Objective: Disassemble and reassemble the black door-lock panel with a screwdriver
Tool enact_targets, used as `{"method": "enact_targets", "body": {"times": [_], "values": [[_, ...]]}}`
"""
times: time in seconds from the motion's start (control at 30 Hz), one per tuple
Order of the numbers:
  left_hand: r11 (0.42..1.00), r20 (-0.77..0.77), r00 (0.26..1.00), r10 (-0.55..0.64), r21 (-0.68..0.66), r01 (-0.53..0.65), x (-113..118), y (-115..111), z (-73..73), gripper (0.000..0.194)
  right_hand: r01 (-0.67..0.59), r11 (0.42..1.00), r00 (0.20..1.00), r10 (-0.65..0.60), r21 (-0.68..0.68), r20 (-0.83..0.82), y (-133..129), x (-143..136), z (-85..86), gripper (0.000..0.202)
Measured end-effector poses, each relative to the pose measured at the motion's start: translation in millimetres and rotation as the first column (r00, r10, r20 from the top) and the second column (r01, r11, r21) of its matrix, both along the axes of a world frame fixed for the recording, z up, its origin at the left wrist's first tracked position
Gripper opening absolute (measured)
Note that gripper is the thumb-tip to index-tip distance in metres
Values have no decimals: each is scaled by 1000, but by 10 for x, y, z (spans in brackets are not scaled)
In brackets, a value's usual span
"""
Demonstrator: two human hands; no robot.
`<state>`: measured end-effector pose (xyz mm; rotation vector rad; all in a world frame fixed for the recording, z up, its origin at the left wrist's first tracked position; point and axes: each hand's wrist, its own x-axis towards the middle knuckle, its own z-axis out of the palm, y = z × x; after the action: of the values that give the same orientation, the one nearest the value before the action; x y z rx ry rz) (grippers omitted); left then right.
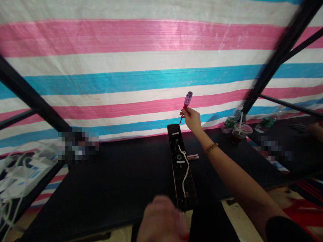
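Pink, blue and white stripes are running across a sheet [113,37] that is filling the background beyond both hands. Below it, a black surface [113,185] is spreading under the hands and out to either side. Dark frame posts [274,64] are slanting down at its left and right, well apart from the hands.

Pale packages [32,174] are lying far to the left of both hands. A long, narrow black panel [180,171] is resting on the surface, its far end just below the right hand [192,119] and its near end just beside the left hand [161,220]. The left hand is blurring close to the camera, so I cannot tell whether it is gripping anything. The right hand is pinching a screwdriver with its fingers.

To the right of the right hand, a bottle [230,123] and a clear cup [241,131] are standing close together; a second bottle [266,123] is sitting farther right. The screwdriver [188,99] is pointing its purple handle up and its shaft down towards the panel's far corner; whether the tip is touching is unclear. Between the hands, a whitish cord [188,165] is winding along the panel. A small pinkish strip [193,156] is lying just beside the panel, nearer than the right hand. Behind that hand, a beaded bracelet [211,148] is circling the forearm.
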<state>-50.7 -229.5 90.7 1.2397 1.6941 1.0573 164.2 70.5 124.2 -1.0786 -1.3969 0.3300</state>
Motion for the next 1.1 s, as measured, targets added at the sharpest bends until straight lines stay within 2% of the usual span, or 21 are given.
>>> {"method": "enact_targets", "body": {"times": [0.07,0.13,0.2,0.33,0.43,0.73,1.1], "values": [[984,42,997,-69,168,61,171,352,-131,30,1,1000,1000,-1,6,-28,-24,5,6,36],[927,20,990,-139,354,123,312,676,-325,24,2,1000,999,-2,4,-47,-45,4,13,38],[870,-61,984,-166,461,175,404,899,-557,24,-4,1000,999,4,9,-51,-59,-1,17,38],[899,-97,977,-189,383,212,483,1017,-963,41,-27,999,998,28,16,-49,-67,-10,5,38],[915,-41,975,-217,341,218,517,979,-1119,47,-29,1000,997,28,-4,-66,-66,-6,-19,38],[925,72,966,-248,314,214,519,971,-1195,50,-50,999,999,50,19,11,-20,31,-87,35],[936,171,958,-231,309,170,519,973,-1228,50,-48,997,999,50,64,-18,-55,-17,-49,39]]}}
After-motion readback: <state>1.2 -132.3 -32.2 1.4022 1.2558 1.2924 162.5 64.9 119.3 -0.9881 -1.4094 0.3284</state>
